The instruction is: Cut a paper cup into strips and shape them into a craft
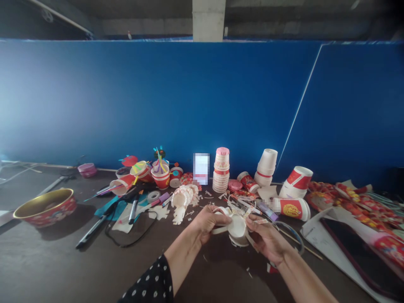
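Note:
Both my hands hold a white paper cup [237,228] cut into strips, just above the dark table [63,269]. My left hand [206,222] grips its left side, fingers closed round a curled strip. My right hand [268,239] pinches the right side, fingers closed on the cup's strips. Small paper scraps [249,272] lie on the table under my hands. Another cut white cup [183,198] lies on its side just beyond my left hand.
Stacks of paper cups [221,170] [267,166] stand along the blue wall [189,97]. Red printed cups [292,207] lie to the right, decorated cups [160,174] to the left. A gold-lined red bowl [44,206] sits far left. Pens [132,210], tape [153,196] and a cable [126,240] lie left of centre.

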Tool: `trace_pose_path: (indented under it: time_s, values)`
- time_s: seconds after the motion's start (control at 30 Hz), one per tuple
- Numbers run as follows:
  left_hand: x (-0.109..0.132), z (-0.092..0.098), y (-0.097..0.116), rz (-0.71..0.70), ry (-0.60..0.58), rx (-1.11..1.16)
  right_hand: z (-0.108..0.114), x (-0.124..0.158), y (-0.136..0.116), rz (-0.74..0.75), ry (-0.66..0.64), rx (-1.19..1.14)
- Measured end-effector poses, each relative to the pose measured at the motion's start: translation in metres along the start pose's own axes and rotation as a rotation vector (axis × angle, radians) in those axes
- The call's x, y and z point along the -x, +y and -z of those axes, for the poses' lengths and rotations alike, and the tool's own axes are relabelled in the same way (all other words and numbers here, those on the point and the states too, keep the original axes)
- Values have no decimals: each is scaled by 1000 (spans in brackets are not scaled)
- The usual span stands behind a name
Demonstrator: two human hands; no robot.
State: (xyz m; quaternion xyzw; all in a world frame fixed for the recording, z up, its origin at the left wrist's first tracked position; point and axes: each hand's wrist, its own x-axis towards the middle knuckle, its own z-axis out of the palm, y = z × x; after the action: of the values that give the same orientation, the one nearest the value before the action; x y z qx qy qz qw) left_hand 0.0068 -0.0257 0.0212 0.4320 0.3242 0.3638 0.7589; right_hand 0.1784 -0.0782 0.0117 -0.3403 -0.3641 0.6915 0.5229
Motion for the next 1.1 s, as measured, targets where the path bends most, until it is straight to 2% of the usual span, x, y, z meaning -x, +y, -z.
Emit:
trace_pose_path:
  time_s: [0.17,0.4,0.5,0.7,0.93,1.1]
  values:
    - [5,-5,4,62,-15,26,1,-1,-2,-10,53,-18]
    - [4,-4,3,128,10,44,2,-2,-2,-26,47,-14]
    - [4,-5,4,124,9,32,2,-2,-1,-42,55,7]
    - [5,-9,5,144,68,18,2,-3,3,-68,190,-10]
    - [1,-8,-5,77,57,21,1,-5,7,-68,126,5]
    - [0,-13,-8,68,82,-42,-5,-5,6,-65,167,51]
